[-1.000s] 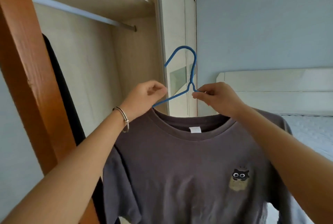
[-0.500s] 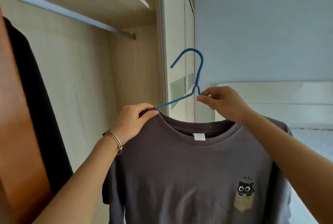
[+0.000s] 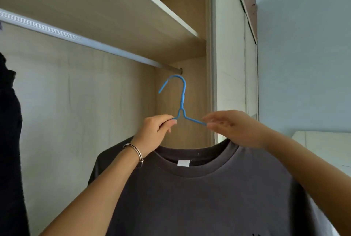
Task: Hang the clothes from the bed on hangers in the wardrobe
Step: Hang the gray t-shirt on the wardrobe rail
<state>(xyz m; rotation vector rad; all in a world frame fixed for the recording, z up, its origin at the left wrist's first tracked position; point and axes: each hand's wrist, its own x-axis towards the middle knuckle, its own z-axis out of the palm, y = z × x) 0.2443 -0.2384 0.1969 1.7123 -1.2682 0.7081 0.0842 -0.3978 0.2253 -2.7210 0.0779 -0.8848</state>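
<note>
My left hand [image 3: 154,131] pinches the blue hanger [image 3: 182,100] beside its neck, fingers curled. My right hand [image 3: 235,127] touches the other arm, too blurred to tell its grip. The grey T-shirt [image 3: 209,188] hangs from the hanger, whose hook is just below the wardrobe rail [image 3: 76,36]. A dark garment [image 3: 9,140] is on the left.

Soft, even daylight, source out of view. Blue wall [image 3: 303,64] bright; wardrobe [image 3: 76,102] dimmer, corner under shelf [image 3: 114,17] shaded. Right hand [image 3: 233,127] fingers smeared by motion blur. Door [image 3: 231,64] edges lean, wide-angle distortion.
</note>
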